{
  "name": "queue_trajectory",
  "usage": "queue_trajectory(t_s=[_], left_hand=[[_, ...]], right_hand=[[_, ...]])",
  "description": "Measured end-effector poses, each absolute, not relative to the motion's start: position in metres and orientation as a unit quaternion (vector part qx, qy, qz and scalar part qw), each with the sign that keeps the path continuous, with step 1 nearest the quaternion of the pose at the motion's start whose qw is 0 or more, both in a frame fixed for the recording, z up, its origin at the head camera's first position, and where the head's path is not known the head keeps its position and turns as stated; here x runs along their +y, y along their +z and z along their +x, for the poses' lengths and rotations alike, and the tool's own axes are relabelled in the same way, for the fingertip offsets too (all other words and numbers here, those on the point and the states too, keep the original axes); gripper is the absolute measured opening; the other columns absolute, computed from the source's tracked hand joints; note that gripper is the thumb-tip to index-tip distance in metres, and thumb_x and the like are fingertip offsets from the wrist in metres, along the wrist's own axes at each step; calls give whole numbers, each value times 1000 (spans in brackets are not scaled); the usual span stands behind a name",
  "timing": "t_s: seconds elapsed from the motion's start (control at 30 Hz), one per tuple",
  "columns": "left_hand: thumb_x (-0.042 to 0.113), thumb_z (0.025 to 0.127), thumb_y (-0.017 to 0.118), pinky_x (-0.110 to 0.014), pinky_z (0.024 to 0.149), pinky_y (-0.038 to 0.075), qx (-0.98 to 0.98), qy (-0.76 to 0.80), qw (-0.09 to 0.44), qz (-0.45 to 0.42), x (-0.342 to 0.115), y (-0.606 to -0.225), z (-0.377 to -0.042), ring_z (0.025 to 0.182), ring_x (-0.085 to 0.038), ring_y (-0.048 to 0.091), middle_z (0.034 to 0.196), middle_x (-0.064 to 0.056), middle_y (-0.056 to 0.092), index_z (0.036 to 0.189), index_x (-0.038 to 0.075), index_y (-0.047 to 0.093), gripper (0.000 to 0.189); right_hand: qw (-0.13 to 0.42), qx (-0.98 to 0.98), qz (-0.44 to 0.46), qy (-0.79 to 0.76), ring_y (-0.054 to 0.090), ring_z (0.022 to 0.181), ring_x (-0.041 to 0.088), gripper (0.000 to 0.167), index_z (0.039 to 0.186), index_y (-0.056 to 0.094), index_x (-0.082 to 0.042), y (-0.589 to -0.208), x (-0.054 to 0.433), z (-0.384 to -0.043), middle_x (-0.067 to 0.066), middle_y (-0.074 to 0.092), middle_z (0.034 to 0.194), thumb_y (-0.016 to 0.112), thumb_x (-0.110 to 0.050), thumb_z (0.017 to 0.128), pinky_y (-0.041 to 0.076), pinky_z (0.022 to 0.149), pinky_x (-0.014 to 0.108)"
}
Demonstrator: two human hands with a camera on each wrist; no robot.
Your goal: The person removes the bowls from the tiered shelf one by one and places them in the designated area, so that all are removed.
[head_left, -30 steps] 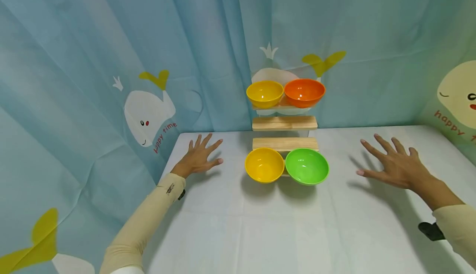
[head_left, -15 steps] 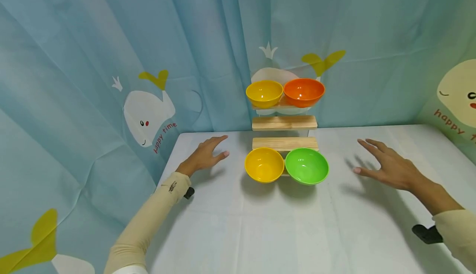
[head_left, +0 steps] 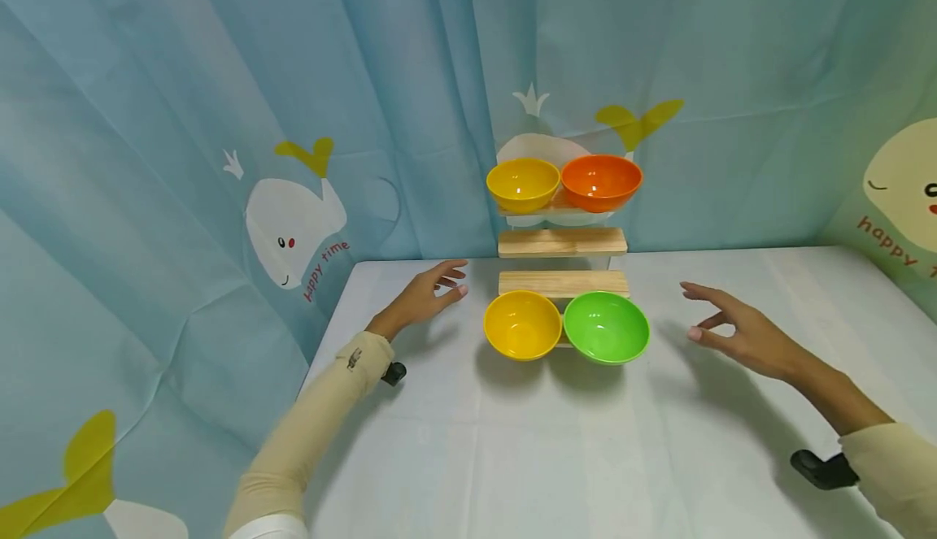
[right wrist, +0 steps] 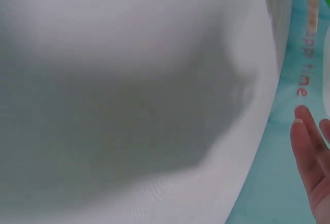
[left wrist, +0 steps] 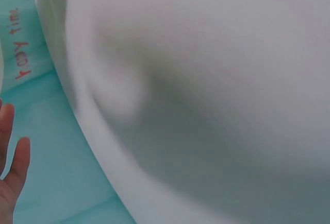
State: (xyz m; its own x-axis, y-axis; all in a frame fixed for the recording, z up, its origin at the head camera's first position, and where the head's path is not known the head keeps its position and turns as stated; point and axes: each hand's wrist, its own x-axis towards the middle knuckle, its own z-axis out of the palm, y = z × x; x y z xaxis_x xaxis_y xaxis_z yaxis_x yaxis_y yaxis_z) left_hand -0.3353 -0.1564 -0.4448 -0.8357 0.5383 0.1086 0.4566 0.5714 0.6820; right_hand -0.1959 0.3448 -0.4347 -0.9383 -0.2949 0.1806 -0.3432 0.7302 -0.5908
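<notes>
On the top step of a wooden tiered rack (head_left: 562,242) sit a yellow bowl (head_left: 523,184) at left and an orange bowl (head_left: 602,183) at right. Low at the front of the rack are a second yellow bowl (head_left: 522,325) and a green bowl (head_left: 606,327), side by side. My left hand (head_left: 423,297) hovers left of the rack, fingers loosely bent and holding nothing. To the right of the green bowl, apart from it, my right hand (head_left: 748,334) hangs above the table, thumb and fingers relaxed with a gap between them. Each wrist view catches only part of its hand.
A white cloth covers the table (head_left: 556,458). Blue curtains (head_left: 410,100) with whale prints close off the back and left side. The two middle steps of the rack show bare wood. Dark wrist cameras hang under both sleeves.
Both hands have come inward toward the rack, the left moving right and the right moving left. Their spread fingers have drawn together and bent loosely. The bowls stay where they were.
</notes>
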Motion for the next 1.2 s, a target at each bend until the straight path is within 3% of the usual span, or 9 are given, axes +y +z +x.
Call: queue_trajectory(t_s=[0.07,0.13,0.4,0.63,0.83,1.07,1.2], left_hand=[[41,101,60,-52,107,47,878,379,57,287,-152,-444,-336,122,-28,60,141,-10,58,151,17,44,57],[39,101,60,-49,105,49,874,385,61,290,-147,-444,-337,121,-27,61,140,-11,59,150,17,45,56],[35,101,62,-40,99,53,861,406,95,290,-127,-447,-340,116,-23,63,133,-7,64,149,19,49,52],[33,102,61,-41,101,51,843,429,112,304,-117,-450,-341,121,-26,60,135,-10,63,149,18,48,51],[28,103,60,-36,101,52,836,432,118,316,-110,-450,-341,123,-24,60,137,-11,62,151,12,46,52],[24,103,60,-35,104,50,834,424,114,334,-104,-450,-343,125,-26,59,141,-13,58,149,8,48,50],[24,103,60,-34,103,50,835,420,114,336,-102,-451,-344,124,-25,60,139,-13,60,147,9,50,48]], right_hand=[[34,-918,183,352,56,96,-12,71,157,34,-15,-436,339,-195,-33,38,142,69,-19,95,54,66,25],[27,-904,194,379,59,94,-9,69,157,34,-16,-437,334,-194,-41,36,135,67,-15,96,55,64,27],[1,-851,235,469,71,85,14,70,157,32,-13,-438,317,-186,-32,46,135,63,-1,94,55,64,29],[-8,-841,230,490,71,85,15,86,159,26,-17,-443,303,-183,-10,45,141,71,0,88,57,70,28],[-22,-830,227,509,72,83,16,96,161,19,-17,-448,294,-182,-9,39,142,75,3,85,57,71,28],[-36,-822,224,522,72,82,16,104,162,14,-17,-451,285,-180,30,28,149,77,4,82,55,71,28],[-42,-816,224,531,72,82,16,107,162,11,-16,-450,280,-180,37,23,150,77,4,81,53,72,28]])
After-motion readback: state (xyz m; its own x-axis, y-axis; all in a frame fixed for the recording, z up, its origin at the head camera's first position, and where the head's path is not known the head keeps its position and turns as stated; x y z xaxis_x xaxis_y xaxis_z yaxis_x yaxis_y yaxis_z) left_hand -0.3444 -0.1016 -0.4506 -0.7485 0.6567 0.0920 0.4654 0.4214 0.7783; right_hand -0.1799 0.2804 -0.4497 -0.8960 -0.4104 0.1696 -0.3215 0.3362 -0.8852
